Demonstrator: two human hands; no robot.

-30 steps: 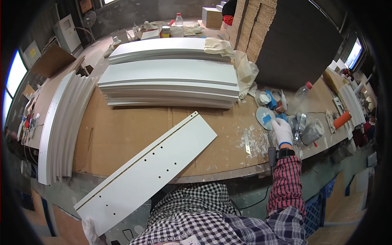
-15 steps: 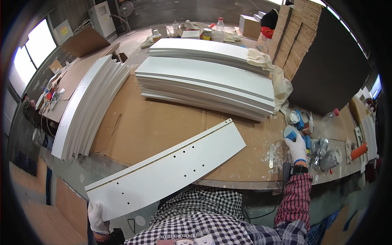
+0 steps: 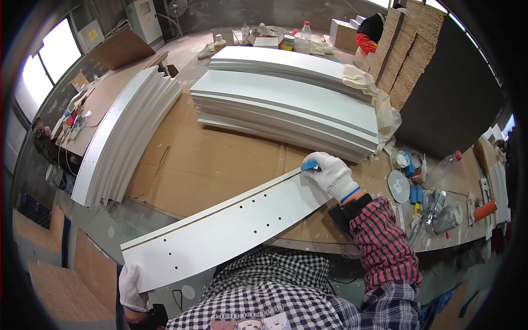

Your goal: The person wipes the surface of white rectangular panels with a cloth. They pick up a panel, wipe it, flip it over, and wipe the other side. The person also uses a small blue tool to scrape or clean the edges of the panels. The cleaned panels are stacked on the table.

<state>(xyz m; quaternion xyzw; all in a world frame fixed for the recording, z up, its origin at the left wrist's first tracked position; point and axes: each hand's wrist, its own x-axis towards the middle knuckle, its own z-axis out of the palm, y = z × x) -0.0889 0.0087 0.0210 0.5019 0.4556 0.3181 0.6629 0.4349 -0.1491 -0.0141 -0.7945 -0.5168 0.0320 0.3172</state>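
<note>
A long white curved panel [image 3: 231,228] with several small holes lies slanted across the near edge of the cardboard-covered workbench [image 3: 220,165]. My right hand [image 3: 333,175], in a white glove, holds a small blue tool [image 3: 309,164] against the panel's far right end, at its upper edge. My left hand [image 3: 132,289], also gloved, grips the panel's lower left end, which hangs off the bench.
Two stacks of white curved panels [image 3: 286,107] lie at the back and another stack [image 3: 124,132] at the left. A cloth [image 3: 385,110] hangs off the right stack. Tools, blue pieces, a white disc [image 3: 399,187] and an orange-handled tool [image 3: 484,210] crowd the right end.
My right hand left the clutter at the right and came over to the panel's far end with the blue tool. The panel's angle in view has shifted as my head turned.
</note>
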